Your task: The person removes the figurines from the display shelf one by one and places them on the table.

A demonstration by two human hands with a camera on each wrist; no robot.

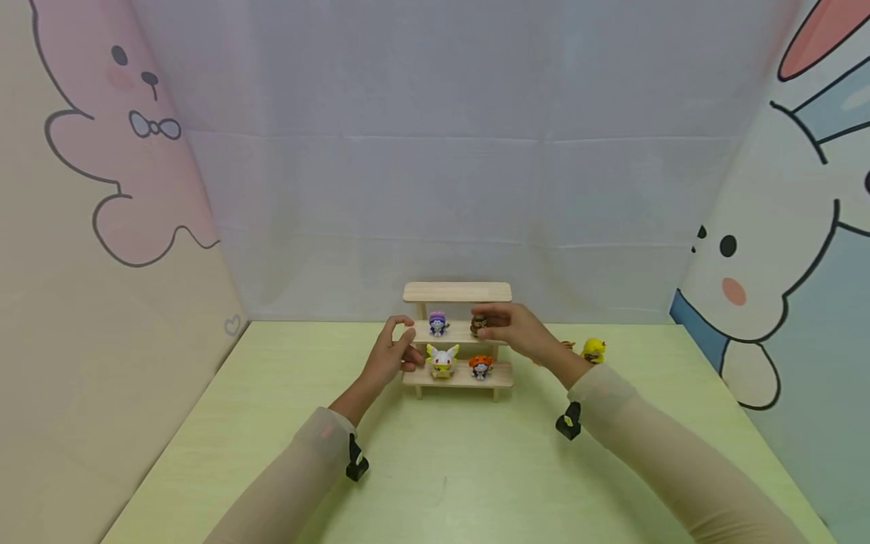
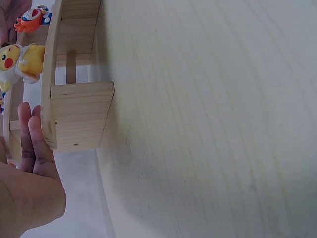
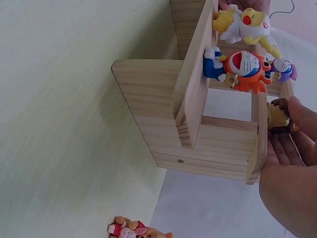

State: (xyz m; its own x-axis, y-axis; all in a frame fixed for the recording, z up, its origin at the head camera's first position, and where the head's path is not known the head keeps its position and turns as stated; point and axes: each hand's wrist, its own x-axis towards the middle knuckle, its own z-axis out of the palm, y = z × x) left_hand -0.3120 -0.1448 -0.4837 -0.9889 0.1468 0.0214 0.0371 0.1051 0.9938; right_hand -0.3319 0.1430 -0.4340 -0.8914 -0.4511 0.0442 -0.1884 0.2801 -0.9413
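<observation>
A small three-tier wooden shelf (image 1: 458, 292) stands on the table near the back. On the right part of its middle tier is a brown figurine (image 1: 479, 326), pinched between the thumb and fingers of my right hand (image 1: 522, 331). My left hand (image 1: 389, 357) is at the shelf's left side, its fingers (image 2: 41, 144) extended beside the lower tier's edge and holding nothing. A purple-hatted figurine (image 1: 437, 325) stands left on the middle tier. Below it, a white-and-yellow figurine with long ears (image 1: 442, 361) shares the bottom tier with an orange-hooded blue figurine (image 3: 242, 69).
Right of the shelf, partly behind my right wrist, a yellow figurine (image 1: 593, 350) stands on the table (image 1: 469, 476). Beside it is a bear figurine in red with a pink piglet (image 3: 136, 229). A pale curtain (image 1: 435, 189) hangs behind the shelf.
</observation>
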